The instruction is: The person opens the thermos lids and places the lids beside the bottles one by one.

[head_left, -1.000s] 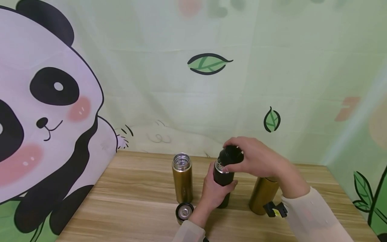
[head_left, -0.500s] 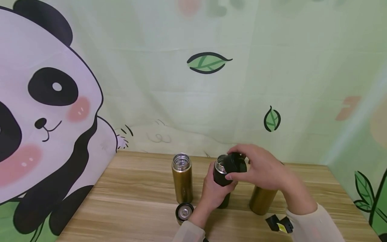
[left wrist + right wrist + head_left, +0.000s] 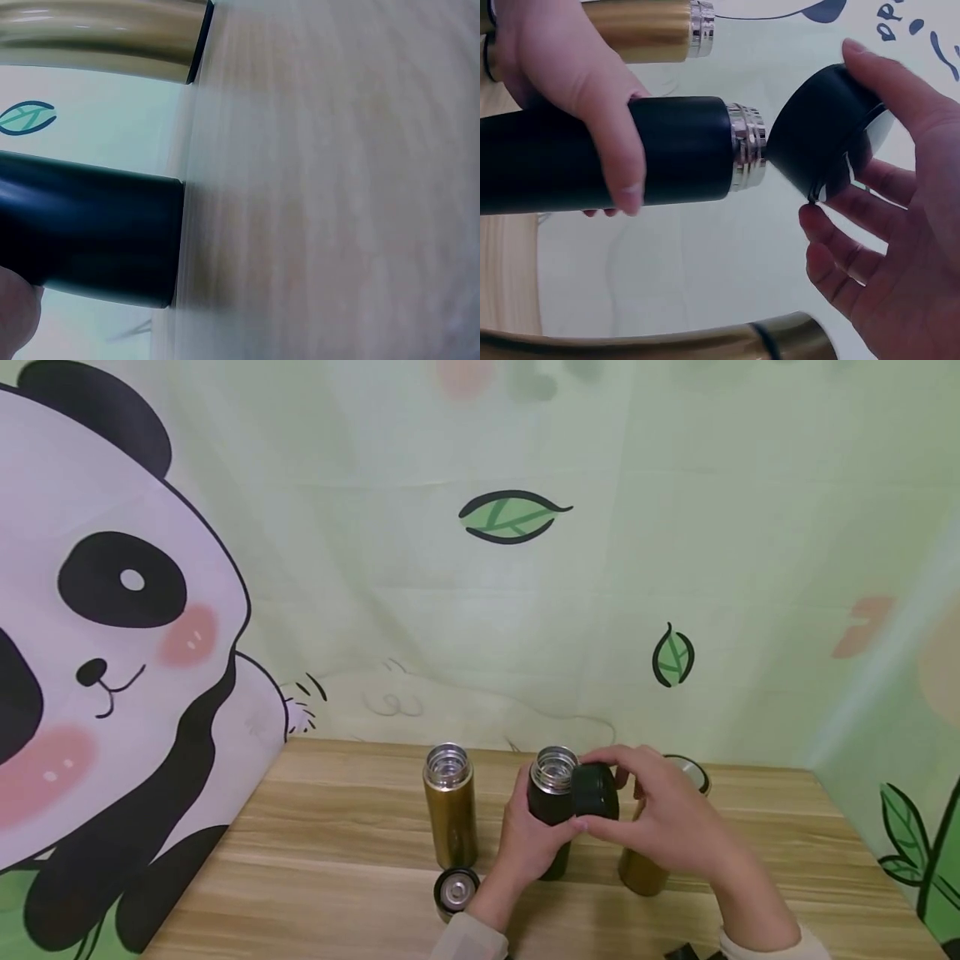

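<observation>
My left hand [image 3: 528,842] grips the black thermos bottle [image 3: 686,150] round its body, and the bottle stands upright on the wooden table. Its threaded steel neck [image 3: 748,148] is uncovered, with the mouth facing up. Between thumb and fingers my right hand [image 3: 678,817] holds a black lid [image 3: 597,793]. The lid is tipped on its side just right of the neck, its edge close to the steel rim in the right wrist view. The left wrist view has the lower part of the black bottle [image 3: 97,232] and a bit of the left hand at its edge.
Left of the black bottle stands an uncapped gold thermos bottle [image 3: 452,818]. In front of it lies a dark lid [image 3: 457,890], inner side up. Another gold bottle [image 3: 642,872], topped with a lid, stands behind my right hand. A panda-print cloth [image 3: 360,568] hangs behind the table.
My right hand has brought the black lid down and to the right, off the bottle's mouth, and tipped it sideways. The steel mouth now shows fully. The left hand has stayed on the bottle.
</observation>
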The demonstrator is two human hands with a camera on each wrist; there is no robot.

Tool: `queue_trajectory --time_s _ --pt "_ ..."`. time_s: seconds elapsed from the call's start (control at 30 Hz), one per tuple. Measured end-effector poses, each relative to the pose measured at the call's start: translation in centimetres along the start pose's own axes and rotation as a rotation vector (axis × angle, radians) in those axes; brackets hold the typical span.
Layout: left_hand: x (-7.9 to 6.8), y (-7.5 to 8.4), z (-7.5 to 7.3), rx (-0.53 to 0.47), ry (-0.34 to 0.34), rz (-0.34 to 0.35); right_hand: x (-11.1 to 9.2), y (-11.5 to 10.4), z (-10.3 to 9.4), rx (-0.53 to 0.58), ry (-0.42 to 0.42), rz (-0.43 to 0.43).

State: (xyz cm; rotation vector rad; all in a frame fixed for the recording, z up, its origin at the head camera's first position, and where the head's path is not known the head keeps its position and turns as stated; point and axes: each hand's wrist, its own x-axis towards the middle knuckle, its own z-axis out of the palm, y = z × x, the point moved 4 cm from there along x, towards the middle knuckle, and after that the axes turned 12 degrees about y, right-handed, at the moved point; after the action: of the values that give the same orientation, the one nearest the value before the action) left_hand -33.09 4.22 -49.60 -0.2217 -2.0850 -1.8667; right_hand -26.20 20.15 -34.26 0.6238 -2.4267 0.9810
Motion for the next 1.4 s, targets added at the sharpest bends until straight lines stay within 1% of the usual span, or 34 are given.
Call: queue_trajectory --time_s 0.07,0.17,0.37,0.53,0.6,0.77,0.93,1.03,1.13,1.3,1.4 --pt "0.0 0.0 0.0 -0.007 0.000 -0.001 -0.6 0.3 0.1 0.028 0.017 -0.007" --pt "0.0 -0.1 0.1 -0.006 0.009 0.002 -1.4 0.9 0.5 0.069 0.018 0.012" --pt "0.0 -0.2 0.2 0.016 0.031 0.011 -2.7 2.0 1.3 0.129 0.018 0.073" --pt "-0.1 -0.1 0.1 0.018 0.025 -0.001 -3.9 2.9 2.1 0.183 0.011 0.128" --pt "-0.2 -0.1 0.1 0.022 0.023 -0.012 -4.3 3.3 2.5 0.200 0.008 0.138" --pt "-0.2 0.1 0.0 0.027 0.034 -0.016 -5.1 4.0 3.4 0.213 0.010 0.141" --pt "-0.1 0.2 0.0 0.000 0.039 -0.002 -5.8 4.7 4.0 0.195 0.003 0.171" --pt "-0.1 0.2 0.0 -0.010 0.037 0.004 -6.2 5.0 4.3 0.203 -0.006 0.187" --pt "-0.1 0.2 0.0 -0.010 0.031 0.009 -6.5 5.4 4.7 0.226 -0.026 0.210" --pt "-0.1 0.1 0.0 -0.012 0.028 0.006 -6.7 6.0 5.2 0.245 -0.084 0.256" --pt "-0.1 0.1 0.0 -0.012 0.031 0.003 -6.8 6.3 5.4 0.251 -0.131 0.262"
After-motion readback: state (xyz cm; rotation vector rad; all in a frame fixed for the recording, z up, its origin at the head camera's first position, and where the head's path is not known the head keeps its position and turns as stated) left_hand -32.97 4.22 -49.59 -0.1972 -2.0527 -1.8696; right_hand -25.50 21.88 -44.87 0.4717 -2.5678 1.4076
